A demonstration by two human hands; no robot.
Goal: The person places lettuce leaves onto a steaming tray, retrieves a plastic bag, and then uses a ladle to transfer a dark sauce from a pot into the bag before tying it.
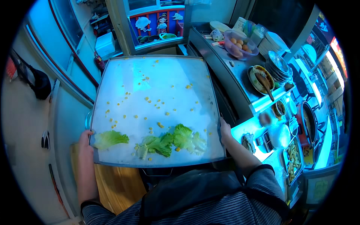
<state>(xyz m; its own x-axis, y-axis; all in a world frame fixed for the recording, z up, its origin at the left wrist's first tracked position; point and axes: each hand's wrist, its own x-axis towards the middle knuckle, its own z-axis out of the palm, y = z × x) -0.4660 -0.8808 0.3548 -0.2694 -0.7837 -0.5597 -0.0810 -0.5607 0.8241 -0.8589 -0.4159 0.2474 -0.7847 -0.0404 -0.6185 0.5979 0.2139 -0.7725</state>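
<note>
A large, pale, flat tray with a thin raised rim spans the middle of the view in front of my body. My left hand is closed on its near left edge, thumb over the rim, other fingers partly hidden. On the right edge, my right hand grips the rim, its fingers mostly out of sight beneath. Along the near side lie a green lettuce leaf at left, a second lettuce piece in the middle and another lettuce leaf to its right. Yellow corn kernels are scattered over the surface.
On the right counter stand a bowl of eggs, a bowl with a wooden spoon, covered stacked dishes and a food tray. A wooden board lies below the tray. Glass panels line the left.
</note>
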